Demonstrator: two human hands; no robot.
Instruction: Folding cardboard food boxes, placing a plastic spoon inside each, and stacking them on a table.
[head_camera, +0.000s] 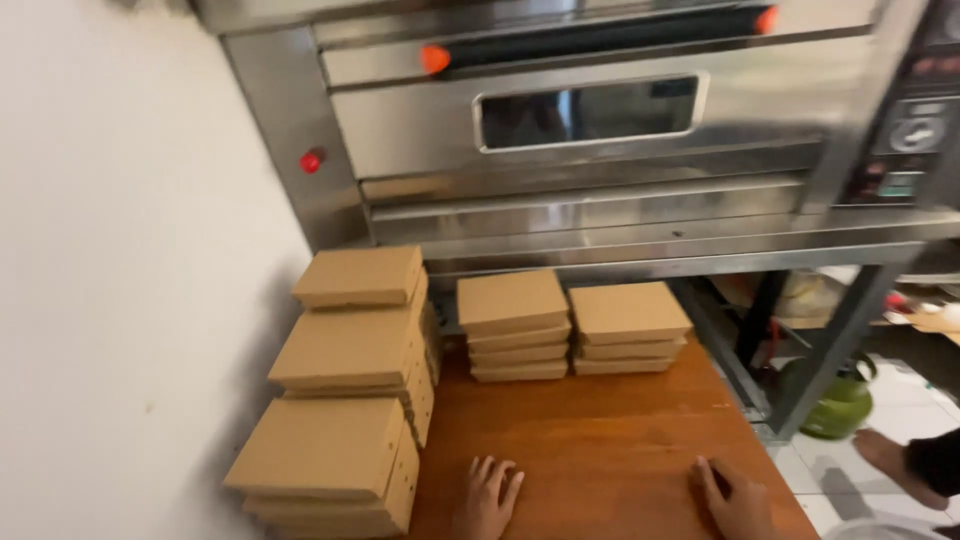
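Cardboard boxes: flat brown boxes (513, 302) with closed lids, stacked in five piles on the wooden table (600, 440), below the steel oven (590, 110).
Location of stacks: three tall piles along the white wall (120, 300) at the left, nearest pile (320, 450) closest to the camera; two shorter piles at the far edge, the right one (627, 312) just beside the middle one.
Left hand: the left hand (487, 495) lies flat on the table, fingers spread, holding nothing, near the nearest pile but apart from it.
Right hand: the right hand (735, 498) rests palm down near the table's right edge, fingers loosely open, empty.
Handling judgement: boxes look light and fairly stiff, yet thin board would likely dent under a hard pinch; matte surface should not slip.
Hold point judgement: opposite side edges of a single box, or both palms under a short pile; tall piles look prone to sliding apart if tilted.
Surroundings: green gas cylinder (840, 400) on the floor under the oven stand; another person's foot (890, 460) at the right.
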